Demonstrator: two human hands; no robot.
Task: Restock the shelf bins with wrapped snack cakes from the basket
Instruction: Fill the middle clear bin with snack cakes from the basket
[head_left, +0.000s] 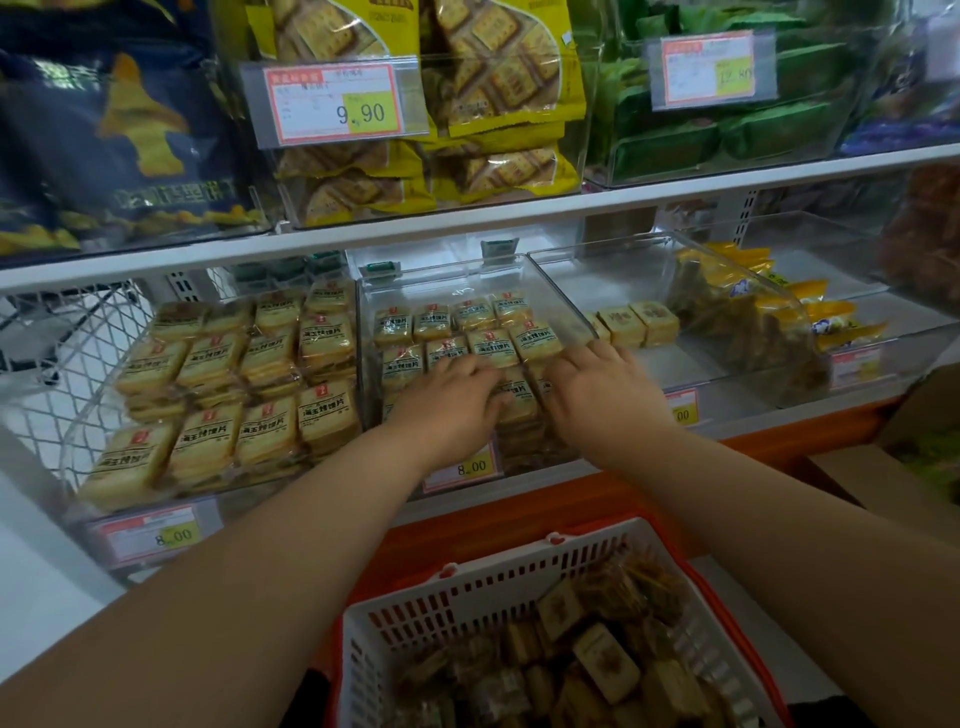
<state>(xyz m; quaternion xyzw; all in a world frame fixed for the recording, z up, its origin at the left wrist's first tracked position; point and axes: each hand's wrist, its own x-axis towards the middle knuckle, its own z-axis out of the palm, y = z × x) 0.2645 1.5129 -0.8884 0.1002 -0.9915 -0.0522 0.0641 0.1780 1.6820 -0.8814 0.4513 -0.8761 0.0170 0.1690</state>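
Observation:
Both of my hands reach into the middle clear bin (558, 291) on the lower shelf. My left hand (452, 402) lies flat on the yellow wrapped snack cakes (493, 345) stacked in rows there, fingers spread over the front row. Beside it, my right hand (602, 387) presses on the cakes at the bin's right side, fingers stretched forward. Neither hand plainly grips a cake. Below, the white and orange basket (498, 587) holds several loose wrapped cakes (605, 662).
A full clear bin of the same cakes (228, 384) sits to the left. The right-hand bin (727, 374) holds a few small cakes (636, 325) and yellow packets behind. Upper shelf bins carry cracker bags (498, 98). A cardboard box (893, 467) stands at right.

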